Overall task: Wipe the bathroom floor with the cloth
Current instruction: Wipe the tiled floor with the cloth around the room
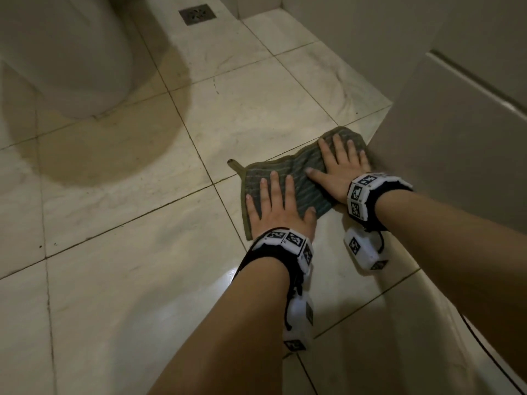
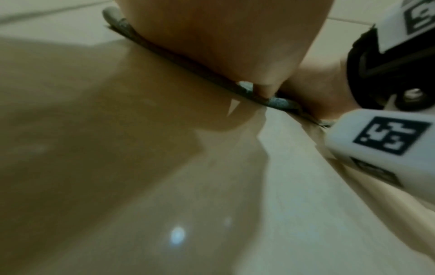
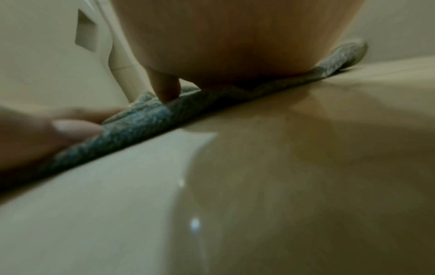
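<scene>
A grey-green striped cloth lies flat on the pale tiled floor, its far right corner close to the wall base. My left hand presses flat on the cloth's near left part, fingers straight and spread. On the far right part my right hand presses down the same way. A small loop sticks out at the cloth's left corner. The left wrist view shows the cloth's edge under my palm. In the right wrist view the cloth lies under my right palm, with the left hand's fingers resting on it at left.
A white toilet base stands at the far left, with a shadow on the tiles around it. A square floor drain sits at the back. A wall and a door panel run along the right side, close to the cloth.
</scene>
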Tool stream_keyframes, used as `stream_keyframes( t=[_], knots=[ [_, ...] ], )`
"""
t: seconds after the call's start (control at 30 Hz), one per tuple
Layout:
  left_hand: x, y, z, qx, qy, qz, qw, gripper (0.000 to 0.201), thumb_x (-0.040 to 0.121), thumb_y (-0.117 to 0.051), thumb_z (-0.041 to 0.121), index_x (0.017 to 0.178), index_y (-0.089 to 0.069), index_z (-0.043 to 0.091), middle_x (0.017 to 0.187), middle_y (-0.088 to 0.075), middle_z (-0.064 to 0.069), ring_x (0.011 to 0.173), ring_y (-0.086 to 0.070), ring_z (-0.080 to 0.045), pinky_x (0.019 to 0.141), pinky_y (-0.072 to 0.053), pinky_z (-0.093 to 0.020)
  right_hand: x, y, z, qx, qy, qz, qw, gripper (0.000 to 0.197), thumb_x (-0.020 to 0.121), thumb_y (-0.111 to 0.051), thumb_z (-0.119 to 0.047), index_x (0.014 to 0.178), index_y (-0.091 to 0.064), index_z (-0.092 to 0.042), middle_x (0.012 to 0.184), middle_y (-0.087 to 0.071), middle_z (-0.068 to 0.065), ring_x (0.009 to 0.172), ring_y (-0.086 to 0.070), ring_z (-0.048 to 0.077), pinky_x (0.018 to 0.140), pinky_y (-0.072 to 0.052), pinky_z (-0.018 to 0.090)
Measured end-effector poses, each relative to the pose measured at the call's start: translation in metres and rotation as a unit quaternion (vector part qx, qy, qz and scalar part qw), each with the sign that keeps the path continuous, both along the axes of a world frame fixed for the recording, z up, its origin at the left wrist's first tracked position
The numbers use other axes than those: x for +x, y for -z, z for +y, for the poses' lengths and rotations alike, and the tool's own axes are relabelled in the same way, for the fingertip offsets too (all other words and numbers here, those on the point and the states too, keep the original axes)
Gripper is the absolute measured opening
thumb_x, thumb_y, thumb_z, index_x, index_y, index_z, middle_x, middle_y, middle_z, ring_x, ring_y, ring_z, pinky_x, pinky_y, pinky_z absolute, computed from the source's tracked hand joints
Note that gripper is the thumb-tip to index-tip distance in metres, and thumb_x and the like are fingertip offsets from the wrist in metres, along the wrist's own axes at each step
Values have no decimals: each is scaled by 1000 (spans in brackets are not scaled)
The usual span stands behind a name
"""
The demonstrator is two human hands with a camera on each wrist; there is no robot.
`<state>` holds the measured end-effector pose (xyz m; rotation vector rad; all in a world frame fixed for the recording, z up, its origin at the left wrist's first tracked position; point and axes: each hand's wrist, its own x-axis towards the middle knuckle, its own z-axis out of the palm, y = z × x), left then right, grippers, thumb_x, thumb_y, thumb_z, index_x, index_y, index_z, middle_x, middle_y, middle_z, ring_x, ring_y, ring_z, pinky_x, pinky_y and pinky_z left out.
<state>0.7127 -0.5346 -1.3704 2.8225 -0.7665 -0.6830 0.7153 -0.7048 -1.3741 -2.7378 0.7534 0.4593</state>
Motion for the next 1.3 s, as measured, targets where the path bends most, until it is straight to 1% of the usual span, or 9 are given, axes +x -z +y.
stream_keyframes(
  t=[0.2, 0.37, 0.5, 0.67, 0.8, 0.93, 1.1, 1.17, 1.3],
  knots=[
    [11, -1, 84, 2, -39, 36, 999, 69, 97, -15, 64, 149, 24, 40, 152, 38, 13, 145, 28, -13, 114, 21, -43, -25, -11, 81, 20, -19, 35, 999, 86, 91, -20, -74, 151, 24, -30, 156, 34, 6, 145, 27, 31, 117, 17, 49],
    [37, -5, 203, 57, -116, 22, 991, 66, 100, -15, 59, 146, 28, 41, 152, 40, 11, 146, 25, -14, 120, 11, -47, 6, -14, 201, 60, -111, 19, 992, 88, 93, -24, -71, 151, 25, -27, 154, 39, 8, 142, 33, 34, 115, 19, 53],
    [35, -6, 268, 82, -162, 12, 983, 69, 98, -18, 61, 148, 26, 41, 153, 38, 12, 146, 25, -13, 119, 11, -46, 23, -12, 267, 55, -146, 10, 988, 87, 93, -25, -70, 152, 22, -27, 154, 38, 8, 142, 33, 35, 115, 17, 54],
    [-20, -7, 270, 74, -170, -1, 983, 70, 95, -8, 64, 146, 32, 36, 154, 38, 6, 146, 28, -17, 118, 13, -48, -29, -8, 273, 52, -159, -1, 986, 80, 93, -17, -70, 150, 26, -34, 155, 38, 3, 144, 30, 31, 117, 15, 52],
    [-92, -11, 272, 84, -158, 24, 984, 79, 72, 20, 66, 141, 40, 34, 148, 48, 5, 142, 35, -17, 117, 17, -48, -102, -16, 279, 49, -141, 25, 988, 77, 93, -12, -69, 146, 32, -35, 152, 43, 2, 143, 32, 30, 117, 18, 50],
    [-125, -12, 277, 89, -152, 56, 983, 80, 71, 20, 65, 141, 41, 32, 144, 53, 4, 140, 39, -20, 114, 21, -49, -132, -15, 283, 39, -142, 35, 988, 77, 83, 7, -72, 143, 38, -35, 148, 48, 2, 142, 34, 30, 115, 20, 49],
    [-97, -10, 280, 87, -139, 36, 986, 74, 88, 3, 67, 145, 36, 33, 148, 48, 5, 143, 35, -19, 115, 21, -48, -105, -16, 288, 30, -125, 42, 991, 77, 93, -11, -68, 148, 30, -33, 153, 41, 5, 144, 29, 32, 117, 16, 52],
    [-66, -10, 281, 79, -139, 21, 987, 73, 97, -11, 64, 148, 30, 33, 153, 41, 6, 144, 31, -18, 116, 19, -47, -75, -17, 289, 27, -125, 40, 991, 77, 95, -15, -66, 149, 28, -32, 154, 39, 5, 144, 29, 33, 118, 14, 53],
    [12, -7, 280, 54, -149, 2, 987, 72, 99, -20, 62, 152, 20, 34, 158, 32, 8, 146, 26, -16, 117, 16, -47, 1, -12, 283, 47, -121, 31, 991, 81, 94, -24, -68, 152, 20, -34, 157, 34, 3, 145, 28, 32, 116, 18, 51]
  ],
)
